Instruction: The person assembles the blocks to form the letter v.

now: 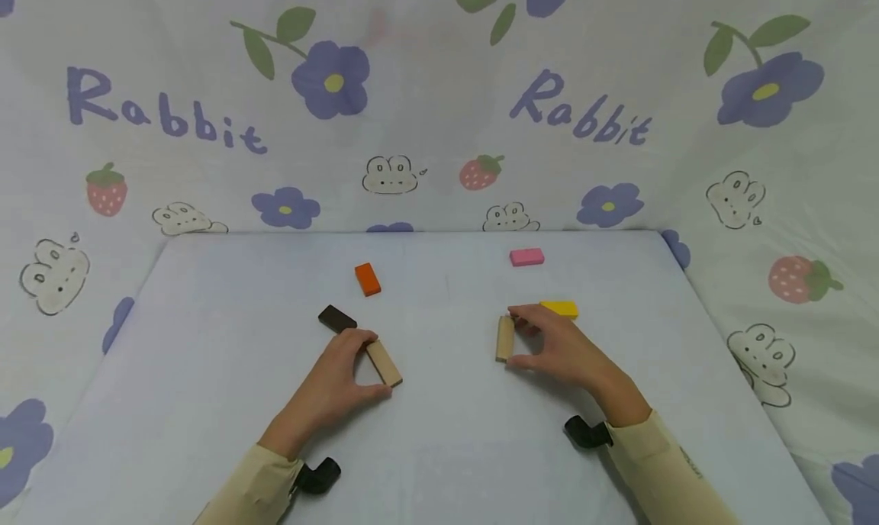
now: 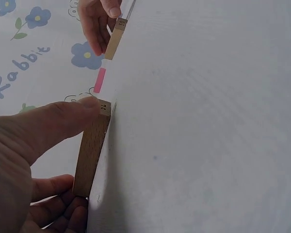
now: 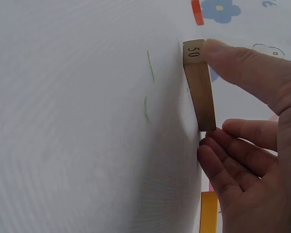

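Thumb at the near end and fingers at the far end, my left hand (image 1: 330, 391) pinches a plain wooden block (image 1: 384, 363) lengthwise. The left wrist view shows that block (image 2: 92, 150) close up, with a small mark on its end that I cannot read. Right of it, my right hand (image 1: 566, 349) pinches a second wooden block (image 1: 504, 339) by its two ends. In the right wrist view this block (image 3: 202, 97) bears the number 50 on its thumb end. A dark brown block (image 1: 337, 318) lies just beyond the left fingers. Behind the right fingers is a yellow block (image 1: 563, 309), partly covered.
Farther back on the white table (image 1: 446, 433) lie an orange block (image 1: 367, 279) and a pink block (image 1: 526, 257). A cloth (image 1: 426, 128) printed with flowers, rabbits and strawberries hangs behind and along the sides.
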{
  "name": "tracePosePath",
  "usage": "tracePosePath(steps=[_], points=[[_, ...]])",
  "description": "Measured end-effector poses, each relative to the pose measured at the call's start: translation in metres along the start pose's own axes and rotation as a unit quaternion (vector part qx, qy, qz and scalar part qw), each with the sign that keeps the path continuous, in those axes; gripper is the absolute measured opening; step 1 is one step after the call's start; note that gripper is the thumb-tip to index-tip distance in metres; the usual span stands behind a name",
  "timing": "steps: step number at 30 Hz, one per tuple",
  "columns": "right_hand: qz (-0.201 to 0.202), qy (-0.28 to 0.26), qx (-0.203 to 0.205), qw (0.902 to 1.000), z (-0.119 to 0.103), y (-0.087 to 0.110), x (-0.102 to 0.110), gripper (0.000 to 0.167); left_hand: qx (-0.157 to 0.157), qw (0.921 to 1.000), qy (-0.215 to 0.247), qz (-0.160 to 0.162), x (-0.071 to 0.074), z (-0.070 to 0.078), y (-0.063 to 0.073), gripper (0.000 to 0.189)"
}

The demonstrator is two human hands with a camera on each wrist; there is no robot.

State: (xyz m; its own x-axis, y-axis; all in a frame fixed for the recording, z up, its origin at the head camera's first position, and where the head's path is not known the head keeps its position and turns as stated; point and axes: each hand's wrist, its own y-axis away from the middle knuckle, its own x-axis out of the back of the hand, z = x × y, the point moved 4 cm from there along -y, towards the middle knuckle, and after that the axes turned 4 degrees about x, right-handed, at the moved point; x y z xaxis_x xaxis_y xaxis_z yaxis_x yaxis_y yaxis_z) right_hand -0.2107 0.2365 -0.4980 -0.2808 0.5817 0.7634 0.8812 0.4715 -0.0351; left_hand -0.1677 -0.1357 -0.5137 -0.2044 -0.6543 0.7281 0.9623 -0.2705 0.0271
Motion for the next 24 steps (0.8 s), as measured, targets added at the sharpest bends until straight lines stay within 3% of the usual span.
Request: tracePosePath(steps=[24], points=[[-0.001,0.027,-0.006,0.9996,0.0041,-0.0061,-0.0054,0.072,0.004,0.9999,-0.009,-0.002,0.0006,0.0022,-0.0018,0.07]])
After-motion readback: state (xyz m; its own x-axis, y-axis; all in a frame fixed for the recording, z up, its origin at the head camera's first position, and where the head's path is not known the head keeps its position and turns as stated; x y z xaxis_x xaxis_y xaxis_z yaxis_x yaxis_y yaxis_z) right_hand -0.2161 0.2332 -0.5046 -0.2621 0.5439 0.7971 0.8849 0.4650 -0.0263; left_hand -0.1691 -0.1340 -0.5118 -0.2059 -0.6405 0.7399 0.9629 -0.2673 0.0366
